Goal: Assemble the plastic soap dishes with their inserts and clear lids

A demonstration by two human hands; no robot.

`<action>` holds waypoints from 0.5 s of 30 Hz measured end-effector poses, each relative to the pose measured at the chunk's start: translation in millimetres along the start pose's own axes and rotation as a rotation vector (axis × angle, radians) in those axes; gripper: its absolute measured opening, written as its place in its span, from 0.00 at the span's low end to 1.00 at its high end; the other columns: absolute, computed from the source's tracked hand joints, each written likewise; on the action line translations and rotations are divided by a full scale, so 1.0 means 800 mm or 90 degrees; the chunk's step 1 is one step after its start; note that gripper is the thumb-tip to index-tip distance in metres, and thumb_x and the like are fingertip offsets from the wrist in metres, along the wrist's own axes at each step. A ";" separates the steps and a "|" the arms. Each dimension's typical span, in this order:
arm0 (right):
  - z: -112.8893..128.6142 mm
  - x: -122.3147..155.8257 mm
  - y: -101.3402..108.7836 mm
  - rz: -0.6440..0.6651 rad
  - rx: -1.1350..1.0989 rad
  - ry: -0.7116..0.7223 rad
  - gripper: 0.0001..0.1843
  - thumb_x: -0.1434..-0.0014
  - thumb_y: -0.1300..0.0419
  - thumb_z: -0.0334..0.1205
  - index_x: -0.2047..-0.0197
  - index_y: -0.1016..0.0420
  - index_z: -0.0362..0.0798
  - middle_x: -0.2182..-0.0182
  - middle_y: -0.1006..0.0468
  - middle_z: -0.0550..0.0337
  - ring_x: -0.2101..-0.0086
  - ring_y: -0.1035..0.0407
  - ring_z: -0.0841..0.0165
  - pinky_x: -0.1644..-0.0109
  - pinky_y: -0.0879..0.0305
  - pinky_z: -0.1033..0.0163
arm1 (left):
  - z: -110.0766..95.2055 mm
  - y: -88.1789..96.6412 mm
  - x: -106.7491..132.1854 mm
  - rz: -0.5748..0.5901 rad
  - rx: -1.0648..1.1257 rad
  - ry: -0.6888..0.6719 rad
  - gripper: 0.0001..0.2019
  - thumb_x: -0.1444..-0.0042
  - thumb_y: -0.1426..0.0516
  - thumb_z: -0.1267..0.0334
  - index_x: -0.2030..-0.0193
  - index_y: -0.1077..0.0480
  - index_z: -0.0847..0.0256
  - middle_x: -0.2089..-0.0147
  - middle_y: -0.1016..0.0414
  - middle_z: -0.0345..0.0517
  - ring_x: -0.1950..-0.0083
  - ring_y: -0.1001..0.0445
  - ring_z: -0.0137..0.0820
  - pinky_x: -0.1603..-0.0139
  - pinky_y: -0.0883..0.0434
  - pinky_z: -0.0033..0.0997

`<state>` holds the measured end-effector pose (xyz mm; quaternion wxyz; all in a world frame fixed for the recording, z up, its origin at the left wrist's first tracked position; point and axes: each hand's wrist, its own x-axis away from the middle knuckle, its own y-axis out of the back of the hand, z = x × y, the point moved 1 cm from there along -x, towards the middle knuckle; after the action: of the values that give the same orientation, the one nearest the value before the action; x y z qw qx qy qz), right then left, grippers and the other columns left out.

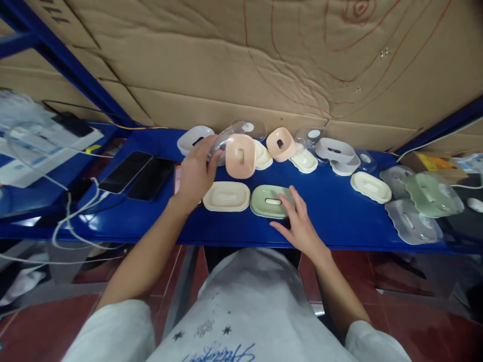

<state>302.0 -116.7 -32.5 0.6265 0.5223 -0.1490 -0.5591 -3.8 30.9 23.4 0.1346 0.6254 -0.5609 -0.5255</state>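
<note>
My left hand (198, 173) is closed round the edge of a clear plastic lid (222, 142), raised beside a pink box (240, 157); its fingertips are partly hidden. Below lies a cream oval tray (226, 196) with a sunken middle. To its right sits a green oval box (264, 203) with a pale strip in its central slot. The spread fingers of my right hand (302, 226) rest over the green box's right end, the thumb lying near its front edge.
Along the back stand a white box (194, 141), another pink box (281, 144), a grey box (337, 151) and several clear lids. Cream trays (371, 187) and green lidded boxes (430, 193) lie rightward. Two black phones (126, 172) and white cables (71, 221) occupy the left. Cardboard (211, 65) walls the back.
</note>
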 end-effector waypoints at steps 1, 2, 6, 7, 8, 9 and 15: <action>0.000 0.001 0.001 -0.021 -0.012 -0.014 0.50 0.26 0.36 0.49 0.14 0.63 0.62 0.17 0.59 0.40 0.20 0.57 0.43 0.23 0.41 0.29 | -0.014 0.002 0.016 0.009 0.017 -0.037 0.24 0.20 0.51 0.53 0.24 0.36 0.59 0.24 0.30 0.55 0.22 0.32 0.43 0.20 0.34 0.50; 0.000 0.001 0.002 -0.051 -0.023 -0.024 0.55 0.28 0.34 0.50 0.14 0.68 0.61 0.17 0.63 0.40 0.20 0.60 0.42 0.23 0.42 0.28 | -0.030 0.001 0.032 0.037 0.056 -0.105 0.24 0.20 0.50 0.54 0.23 0.37 0.59 0.22 0.32 0.55 0.20 0.35 0.43 0.18 0.36 0.51; -0.006 0.004 0.007 -0.131 -0.041 -0.053 0.60 0.29 0.32 0.49 0.15 0.74 0.63 0.16 0.72 0.44 0.20 0.61 0.41 0.23 0.42 0.28 | -0.078 -0.017 0.088 0.214 0.145 -0.304 0.25 0.20 0.49 0.62 0.20 0.41 0.53 0.20 0.36 0.55 0.16 0.41 0.43 0.19 0.34 0.55; -0.007 0.004 0.008 -0.116 -0.043 -0.061 0.58 0.29 0.33 0.49 0.14 0.73 0.64 0.16 0.72 0.45 0.20 0.61 0.41 0.22 0.42 0.29 | -0.083 -0.022 0.096 0.237 0.159 -0.316 0.25 0.21 0.49 0.64 0.20 0.42 0.52 0.20 0.36 0.56 0.16 0.42 0.43 0.19 0.34 0.55; -0.009 0.004 0.007 -0.087 -0.048 -0.068 0.56 0.28 0.34 0.49 0.14 0.70 0.65 0.16 0.69 0.46 0.20 0.60 0.42 0.22 0.42 0.30 | -0.085 -0.026 0.102 0.247 0.170 -0.316 0.26 0.21 0.49 0.66 0.20 0.42 0.52 0.20 0.37 0.56 0.16 0.42 0.43 0.19 0.33 0.55; -0.010 0.003 0.007 -0.055 -0.056 -0.072 0.53 0.27 0.35 0.49 0.14 0.67 0.65 0.16 0.66 0.47 0.20 0.59 0.44 0.22 0.42 0.31 | -0.086 -0.028 0.105 0.251 0.179 -0.312 0.25 0.21 0.49 0.67 0.21 0.42 0.52 0.20 0.38 0.57 0.16 0.43 0.43 0.19 0.33 0.56; -0.015 0.002 0.006 0.002 -0.084 -0.085 0.44 0.26 0.36 0.52 0.16 0.52 0.66 0.17 0.54 0.51 0.21 0.52 0.49 0.22 0.39 0.37 | -0.086 -0.029 0.110 0.245 0.186 -0.266 0.20 0.22 0.46 0.64 0.26 0.34 0.54 0.16 0.49 0.60 0.15 0.46 0.47 0.19 0.34 0.57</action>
<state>314.5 -112.7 -34.2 0.6489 0.4410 -0.1539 -0.6006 48.8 -64.1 -10.4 0.0224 0.3991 -0.7541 -0.5211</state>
